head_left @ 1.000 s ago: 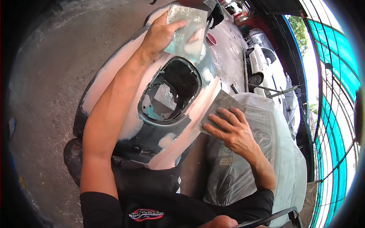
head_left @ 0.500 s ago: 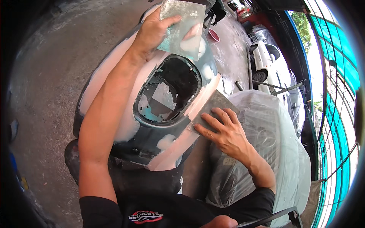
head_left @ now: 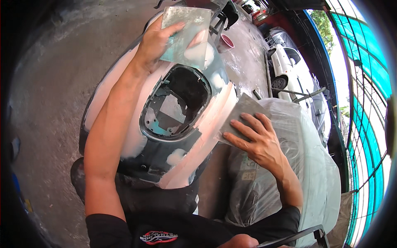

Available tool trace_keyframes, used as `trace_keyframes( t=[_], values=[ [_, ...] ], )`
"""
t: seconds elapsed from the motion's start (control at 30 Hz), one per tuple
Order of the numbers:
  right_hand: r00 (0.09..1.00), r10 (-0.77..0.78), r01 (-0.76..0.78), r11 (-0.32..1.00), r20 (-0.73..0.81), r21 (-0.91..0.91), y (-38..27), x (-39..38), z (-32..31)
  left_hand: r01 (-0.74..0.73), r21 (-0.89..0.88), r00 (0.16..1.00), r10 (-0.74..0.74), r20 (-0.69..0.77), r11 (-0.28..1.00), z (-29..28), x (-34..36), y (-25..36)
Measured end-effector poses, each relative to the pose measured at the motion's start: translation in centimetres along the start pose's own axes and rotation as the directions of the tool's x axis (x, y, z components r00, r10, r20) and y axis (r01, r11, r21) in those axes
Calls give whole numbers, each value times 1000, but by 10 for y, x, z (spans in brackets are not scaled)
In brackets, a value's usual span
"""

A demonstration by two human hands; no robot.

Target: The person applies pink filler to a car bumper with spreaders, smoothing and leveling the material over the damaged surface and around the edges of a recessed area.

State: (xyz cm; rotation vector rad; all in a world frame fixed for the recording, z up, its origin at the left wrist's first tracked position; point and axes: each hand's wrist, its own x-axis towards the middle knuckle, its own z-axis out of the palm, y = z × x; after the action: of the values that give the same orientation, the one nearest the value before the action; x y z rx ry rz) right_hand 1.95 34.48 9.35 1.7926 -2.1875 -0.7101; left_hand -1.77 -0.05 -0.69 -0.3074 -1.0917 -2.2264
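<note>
A dark car bumper (head_left: 129, 166) with an oval opening lies across my lap, with smooth pink body filler (head_left: 214, 113) along its right side and paler patches elsewhere. My left hand (head_left: 154, 44) grips a translucent, smeared mixing plate (head_left: 191, 21) above the bumper's far end, thumb on top. A pinkish lump of filler (head_left: 197, 53) shows at the plate's lower right. In my right hand (head_left: 261, 144) is a thin grey rectangular spreader (head_left: 245, 110), fingers spread over its top face. Its left edge is at the bumper's right edge; I cannot tell whether they touch.
A car under clear plastic sheeting (head_left: 297, 173) stands close on the right, near my right forearm. Farther back are a white car (head_left: 285, 68) and a red basin (head_left: 226, 41) on the concrete floor (head_left: 58, 103). Green-and-white sheeting with metal bars lines the far right.
My right hand and the spreader have shifted right, off the pink filler strip toward the bumper's edge. The left hand with its plate sits slightly farther left and lower in view.
</note>
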Motion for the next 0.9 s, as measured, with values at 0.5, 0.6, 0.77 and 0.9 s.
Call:
trace_keyframes(
  t=[0.5,0.6,0.77,0.9],
  values=[
    [995,-99,96,985,11,141,13,23,39,-3,24,1000,3,0,1000,-3,3,-3],
    [994,-96,85,977,46,198,14,23,33,14,9,1000,-14,2,1000,-1,3,-2],
    [994,-108,100,972,27,212,17,12,32,26,-22,999,-25,39,999,0,3,1],
    [976,-30,-2,989,215,151,17,-11,14,6,41,1000,-6,-6,999,-1,3,1]
  ],
)
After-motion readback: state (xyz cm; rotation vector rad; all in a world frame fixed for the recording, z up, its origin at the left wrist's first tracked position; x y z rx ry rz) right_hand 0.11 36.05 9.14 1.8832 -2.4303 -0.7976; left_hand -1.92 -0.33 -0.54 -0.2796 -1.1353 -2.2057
